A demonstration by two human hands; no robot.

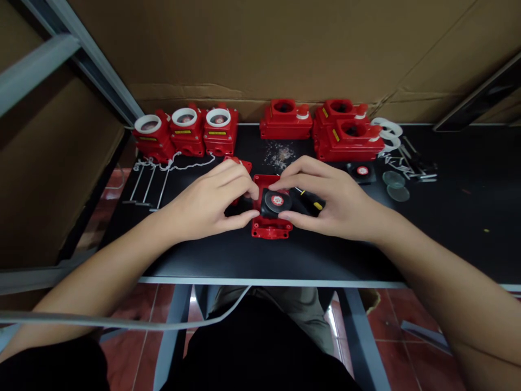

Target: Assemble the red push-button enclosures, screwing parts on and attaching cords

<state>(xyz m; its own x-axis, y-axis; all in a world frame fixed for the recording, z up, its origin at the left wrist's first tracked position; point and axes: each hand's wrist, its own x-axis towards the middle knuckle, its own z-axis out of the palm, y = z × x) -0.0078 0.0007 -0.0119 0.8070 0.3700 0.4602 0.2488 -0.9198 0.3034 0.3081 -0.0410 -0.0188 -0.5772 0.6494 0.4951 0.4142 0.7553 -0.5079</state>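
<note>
A black square block with a round top and a red-and-white label (277, 200) sits within an open red housing base (272, 232) near the table's front. My right hand (329, 198) grips the block, thumb on its near side and fingertips on its far side. From the left, my left hand (222, 201) closes thumb and fingers at the block's edge, beside the housing wall. Under my right hand lies a black-and-yellow tool handle (318, 206), partly hidden. Behind my left hand a red part (245, 164) shows only in part.
Three red boxes with white rings (186, 133) stand back left, near metal T-handled rods (145, 187). Several red housings (345, 136) stand at the back. Debris (280, 155), another black block (361, 171), glass discs (397, 186) and white rings (386, 130) lie around.
</note>
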